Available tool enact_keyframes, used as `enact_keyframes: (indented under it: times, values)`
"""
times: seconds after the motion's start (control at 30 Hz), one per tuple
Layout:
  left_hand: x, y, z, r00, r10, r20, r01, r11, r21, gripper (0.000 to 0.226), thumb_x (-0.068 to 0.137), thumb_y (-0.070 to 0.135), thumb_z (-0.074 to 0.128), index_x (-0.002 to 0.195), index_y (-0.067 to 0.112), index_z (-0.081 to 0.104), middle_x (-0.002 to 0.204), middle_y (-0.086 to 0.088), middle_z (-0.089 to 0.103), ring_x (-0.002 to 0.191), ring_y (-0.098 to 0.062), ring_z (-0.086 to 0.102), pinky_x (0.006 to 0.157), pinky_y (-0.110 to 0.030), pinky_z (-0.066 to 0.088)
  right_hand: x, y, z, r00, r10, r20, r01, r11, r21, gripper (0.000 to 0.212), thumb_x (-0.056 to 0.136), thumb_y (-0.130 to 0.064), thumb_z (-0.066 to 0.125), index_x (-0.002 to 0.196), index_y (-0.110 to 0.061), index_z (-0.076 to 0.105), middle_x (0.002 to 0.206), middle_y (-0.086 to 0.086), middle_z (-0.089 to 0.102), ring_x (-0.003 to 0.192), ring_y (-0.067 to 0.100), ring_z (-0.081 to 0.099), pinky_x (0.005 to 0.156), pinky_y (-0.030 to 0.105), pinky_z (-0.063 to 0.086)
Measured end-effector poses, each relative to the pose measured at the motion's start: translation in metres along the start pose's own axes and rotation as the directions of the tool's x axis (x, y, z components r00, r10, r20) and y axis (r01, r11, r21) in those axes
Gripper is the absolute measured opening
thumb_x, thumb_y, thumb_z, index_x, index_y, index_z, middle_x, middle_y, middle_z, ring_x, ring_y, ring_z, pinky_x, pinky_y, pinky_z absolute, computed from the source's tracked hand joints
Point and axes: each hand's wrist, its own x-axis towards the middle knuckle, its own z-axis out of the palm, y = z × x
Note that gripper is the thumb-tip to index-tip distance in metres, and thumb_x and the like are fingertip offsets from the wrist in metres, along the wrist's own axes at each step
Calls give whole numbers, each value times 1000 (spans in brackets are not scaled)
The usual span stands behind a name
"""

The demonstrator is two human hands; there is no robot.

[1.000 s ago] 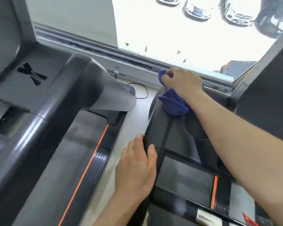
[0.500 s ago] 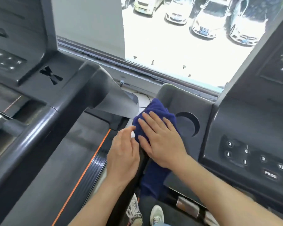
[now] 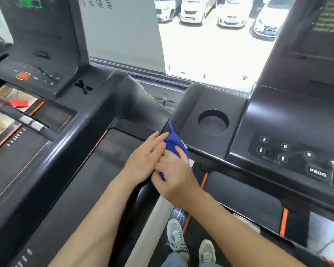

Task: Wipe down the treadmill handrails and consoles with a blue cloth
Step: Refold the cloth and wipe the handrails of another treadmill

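The blue cloth (image 3: 173, 140) is bunched at the left front corner of the right treadmill's console tray (image 3: 191, 105). My right hand (image 3: 176, 179) grips the cloth from below, fingers curled round it. Just to the left, my left hand (image 3: 145, 160) lies with straight fingers touching the cloth's left side. Both hands sit over the top end of that treadmill's dark left handrail (image 3: 141, 201). Most of the cloth is hidden under my hands.
A round cup holder (image 3: 213, 122) is in the tray, with a button panel (image 3: 283, 151) to its right. The left treadmill's handrail (image 3: 66, 151) and console with a red stop button (image 3: 23, 75) are on the left. My shoes (image 3: 176, 236) stand below; a window (image 3: 210, 39) is ahead.
My right hand drew the cloth back from the far end of the tray to its near corner and went from flat on it to gripping it. My left hand moved up to the cloth.
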Motion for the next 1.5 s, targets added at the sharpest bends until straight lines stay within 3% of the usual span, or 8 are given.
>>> enact_keyframes:
  times: [0.17, 0.37, 0.57, 0.77, 0.87, 1.0, 1.33, 1.5]
  values:
    - [-15, -6, 15, 983, 105, -150, -55, 951, 304, 55, 94, 38, 50, 145, 41, 32, 150, 19, 33, 133, -2, 34, 102, -25, 33, -42, -19, -18, 797, 604, -26, -577, 773, 265, 35, 93, -28, 43, 117, -11, 63, 100, 3, 69, 90, 19, 61, 81, 32, 46]
    - [-36, -3, 21, 951, 181, -251, -82, 929, 360, 47, 96, 23, 52, 141, 36, 45, 150, 16, 37, 135, -3, 37, 98, -13, 30, 8, -7, -10, 640, 676, 364, -768, 573, 286, 27, 96, -27, 42, 105, -5, 55, 96, 9, 54, 86, 22, 49, 78, 34, 42]
    - [-24, -6, 29, 945, 321, -60, -201, 717, 667, 56, 92, 23, 45, 146, 15, 38, 156, -8, 30, 142, -25, 30, 109, -47, 36, 24, 10, -21, 496, 667, 557, -812, 129, 569, 11, 58, -9, 50, 66, -15, 55, 75, 7, 54, 77, 22, 52, 72, 32, 40]
    - [-21, -6, 35, 968, 251, 20, -169, 588, 791, 72, 91, 44, 34, 154, 12, 17, 161, -4, 14, 148, -23, 14, 113, -46, 32, 18, 11, -16, 521, 697, 493, -820, 247, 517, 3, 56, -19, 48, 59, -20, 47, 64, 2, 49, 70, 21, 45, 72, 37, 38]
    - [-16, -5, 18, 987, 159, -12, -119, 787, 605, 75, 91, 38, 42, 155, 20, 7, 159, 8, 16, 143, -13, 24, 108, -32, 34, 14, -1, -11, 584, 701, 410, -808, 452, 378, 38, 57, -35, 48, 88, -13, 52, 82, 5, 59, 76, 22, 52, 66, 35, 42]
    - [4, -2, -7, 984, -143, 104, 136, 988, 73, 51, 77, 42, 56, 127, 49, 49, 111, 29, 63, 110, -7, 59, 88, -24, 43, 17, 3, -10, 596, 666, 449, -802, 469, 368, 60, 70, -59, 51, 103, -10, 62, 99, 3, 66, 93, 20, 62, 88, 35, 49]
    - [-9, -5, 41, 955, 284, -87, -97, 575, 812, 88, 79, 41, 67, 147, 2, 27, 145, -24, 38, 124, -38, 46, 91, -43, 49, 24, 35, -14, 459, 646, 610, -845, 107, 523, 90, 42, -90, 64, 96, -18, 72, 69, -1, 66, 72, 19, 61, 78, 34, 48]
    - [10, -4, 9, 1000, -1, 5, -1, 971, 241, 61, 92, 49, 51, 148, 32, 32, 132, 9, 54, 117, -15, 53, 98, -35, 42, 16, 4, -4, 547, 716, 435, -835, 430, 342, 94, 57, -92, 49, 112, -17, 62, 114, 1, 66, 112, 19, 59, 101, 37, 43]
